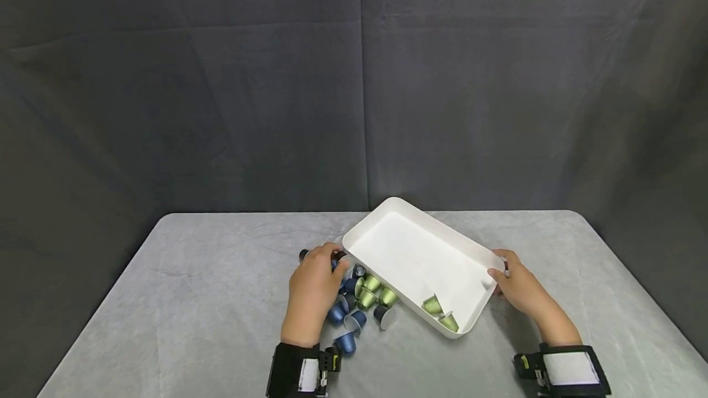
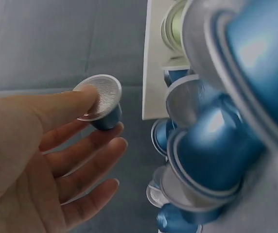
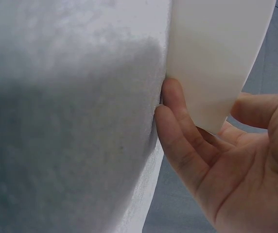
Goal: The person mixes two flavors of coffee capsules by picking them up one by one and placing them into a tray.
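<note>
Dark-blue tapered foil-lidded capsule [image 2: 109,103]: was pinched in left hand [image 1: 315,287], lid against thumb, near white rectangular plastic tray [image 1: 409,250], clamped long-axis-diagonal in right hand [image 1: 522,287].

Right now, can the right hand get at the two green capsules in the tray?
Probably, if it lets go first: the right hand grips the white tray by one end, but the green capsules lie close by, with nothing covering them.

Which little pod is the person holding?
The pod in the left hand, thumb on its silvery lid; the left wrist view shows no fingers on other pods.
</note>
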Tool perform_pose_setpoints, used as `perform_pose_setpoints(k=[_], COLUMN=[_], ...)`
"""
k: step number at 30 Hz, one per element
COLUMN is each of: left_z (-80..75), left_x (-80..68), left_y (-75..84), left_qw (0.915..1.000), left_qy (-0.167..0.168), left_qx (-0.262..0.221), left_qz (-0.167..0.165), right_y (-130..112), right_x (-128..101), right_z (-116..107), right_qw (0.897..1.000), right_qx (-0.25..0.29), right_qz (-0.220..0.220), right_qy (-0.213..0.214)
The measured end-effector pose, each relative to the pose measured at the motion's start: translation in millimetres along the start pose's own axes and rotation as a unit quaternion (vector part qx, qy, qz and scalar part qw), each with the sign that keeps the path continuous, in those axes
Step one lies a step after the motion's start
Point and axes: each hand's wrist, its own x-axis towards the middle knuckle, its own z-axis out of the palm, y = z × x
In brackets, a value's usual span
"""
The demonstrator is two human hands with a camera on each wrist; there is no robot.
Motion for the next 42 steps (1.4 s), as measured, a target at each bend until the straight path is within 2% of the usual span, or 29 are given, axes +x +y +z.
perform_pose_setpoints(k=[8, 12, 19, 28, 33, 42], left_z=[7.0, 14.0, 29.7, 43.4, 50.8, 58.2], left_x=[-2.2, -3.0, -6.3, -15.3, -20.7, -31.4], left_y=[14.7, 23.0, 37.5, 53.1, 60.9, 72.8], left_qw=[0.9996, 0.998, 0.9932, 0.9814, 0.9731, 0.962], left_qy=[-0.005, -0.003, 0.007, 0.007, -0.001, -0.041], left_qx=[-0.003, -0.005, 0.022, 0.044, 0.072, 0.093], left_qz=[0.029, 0.063, 0.114, 0.187, 0.219, 0.253], right_y=[0, -1, 0, -2, -4, -5], right_x=[-1, -1, -1, 0, -1, -1], right_z=[-1, 0, 1, 2, 3, 6], right_qw=[1.0, 1.0, 1.0, 1.0, 1.0, 1.0], right_qx=[0.004, 0.005, 0.01, 0.003, 0.005, 0.009], right_qz=[0.002, 0.003, 0.001, 0.009, 0.006, 0.005], right_qy=[-0.003, -0.003, -0.005, -0.006, -0.006, -0.005])
